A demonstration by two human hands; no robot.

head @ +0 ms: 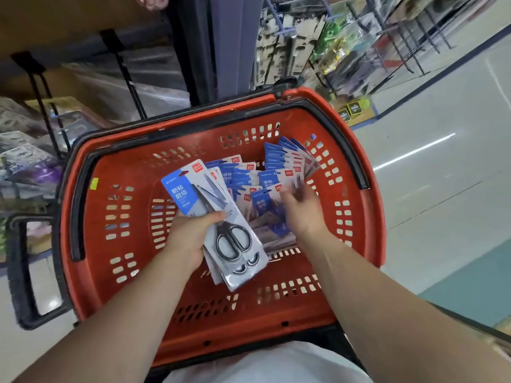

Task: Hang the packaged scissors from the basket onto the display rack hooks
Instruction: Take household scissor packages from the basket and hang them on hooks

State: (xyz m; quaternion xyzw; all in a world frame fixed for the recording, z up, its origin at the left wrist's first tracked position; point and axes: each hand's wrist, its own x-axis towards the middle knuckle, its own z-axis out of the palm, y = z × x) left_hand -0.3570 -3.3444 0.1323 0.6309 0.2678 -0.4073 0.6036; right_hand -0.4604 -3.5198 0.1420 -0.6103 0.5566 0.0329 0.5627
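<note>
A red plastic basket sits below me, holding several blue-and-grey packs of scissors. My left hand grips a small stack of scissor packs above the basket's middle, thumb across the top pack, black scissor handles showing. My right hand reaches down into the loose packs to the right, fingers blurred and touching a pack; whether it grips one I cannot tell. Dark display hooks stick out from the rack at the upper left.
Hanging packaged goods fill the rack at the left. More stocked racks stand at the upper right beside an open floor aisle. A black basket handle juts out at the lower left.
</note>
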